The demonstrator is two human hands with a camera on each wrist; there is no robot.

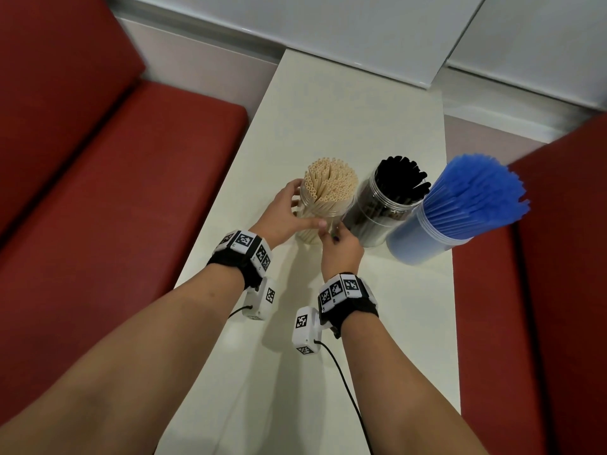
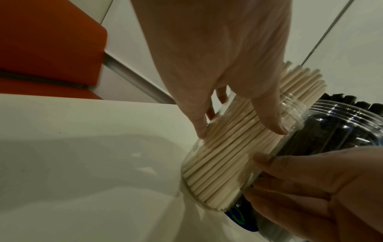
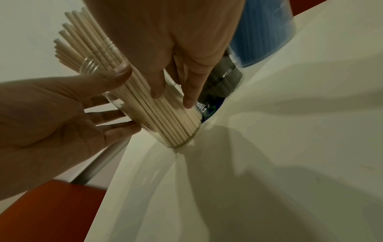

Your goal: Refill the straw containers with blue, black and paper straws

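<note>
Left fingers: I am wrapping my left hand (image 1: 285, 215) round the paper straw jar (image 1: 330, 213), thumb on the near side.
Right fingers: my right hand (image 1: 341, 251) is gripping that jar low on its right side.
Paper straw jar: sitting on the counter (image 1: 328, 110), holding packed paper straws (image 1: 330, 185).
Black straw jar (image 1: 377, 221): standing just right of the paper straw jar.
Blue straw container (image 1: 417, 239): standing farther right of it.

Paper-straw jar (image 1: 330, 215) leftmost of three on table (image 1: 328, 110)
</note>
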